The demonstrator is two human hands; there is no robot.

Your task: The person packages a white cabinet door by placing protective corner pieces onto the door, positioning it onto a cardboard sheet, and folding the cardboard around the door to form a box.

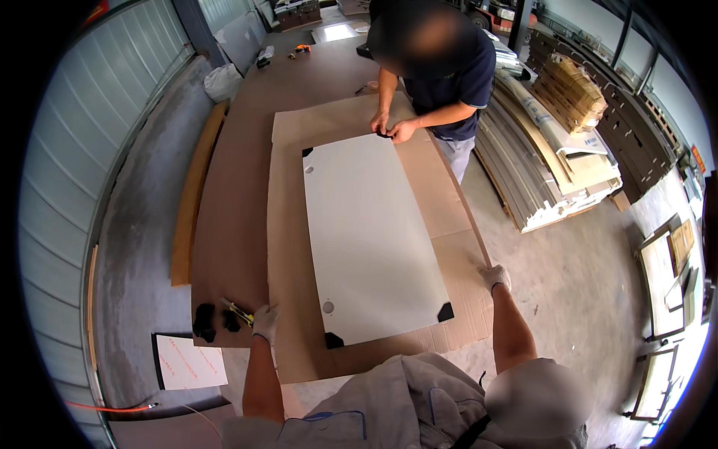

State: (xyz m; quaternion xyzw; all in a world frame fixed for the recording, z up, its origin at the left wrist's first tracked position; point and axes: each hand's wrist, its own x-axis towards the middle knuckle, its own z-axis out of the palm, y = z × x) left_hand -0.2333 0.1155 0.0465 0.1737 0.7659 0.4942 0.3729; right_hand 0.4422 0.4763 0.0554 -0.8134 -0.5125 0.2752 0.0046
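A pale grey rectangular panel (370, 232) lies on a large brown cardboard sheet (288, 224). Black corner protectors cover its near left (333, 341), near right (446, 312) and far left (307, 152) corners. My gloved left hand (265, 323) grips the cardboard's left edge, close beside a yellow utility knife (238, 311). At the right edge, my gloved right hand (495, 278) is closed on the cardboard, with its fingers partly hidden. Across from me, a co-worker's two hands (393, 129) hold a black corner protector at the panel's far right corner.
The cardboard rests on a brown table (232, 217) with loose black pieces (203, 322) at its near left. A wooden beam (196, 202) runs along the left side. Stacked boards (535, 150) stand right of the co-worker. A white board (191, 362) lies low at left.
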